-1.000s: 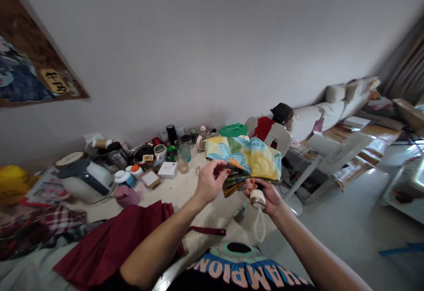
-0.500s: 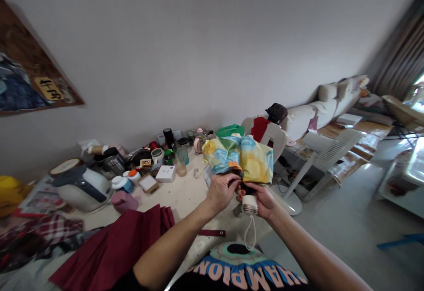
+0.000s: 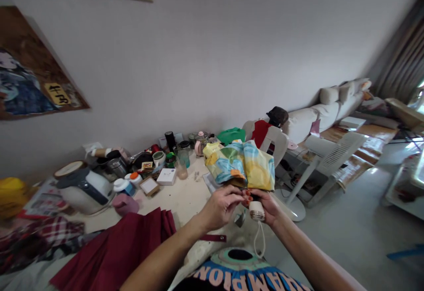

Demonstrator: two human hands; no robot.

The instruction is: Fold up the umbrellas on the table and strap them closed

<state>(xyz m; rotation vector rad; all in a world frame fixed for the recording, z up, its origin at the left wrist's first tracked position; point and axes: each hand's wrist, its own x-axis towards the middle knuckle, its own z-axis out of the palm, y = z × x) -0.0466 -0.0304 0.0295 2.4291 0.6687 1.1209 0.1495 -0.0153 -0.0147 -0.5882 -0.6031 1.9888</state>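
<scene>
I hold a folded umbrella (image 3: 243, 164) with a yellow, blue and green flowered canopy upright in front of me. My right hand (image 3: 268, 205) is wrapped round its cream handle (image 3: 256, 210), from which a white wrist loop (image 3: 259, 240) hangs. My left hand (image 3: 221, 205) pinches the lower edge of the canopy just above the handle, fingers closed on the fabric. Below my left forearm a dark red folded umbrella (image 3: 122, 242) lies on the pale table (image 3: 180, 196).
The table's far side is crowded: a white kettle-like appliance (image 3: 84, 185), cups, jars, small boxes, a pink teapot (image 3: 199, 143). A white chair (image 3: 274, 138) with a red garment, a white fan (image 3: 327, 154) and a sofa (image 3: 331, 105) stand at the right.
My left hand dropped from the canopy's side to its lower edge by the handle. The canopy has been gathered in tighter and narrower.
</scene>
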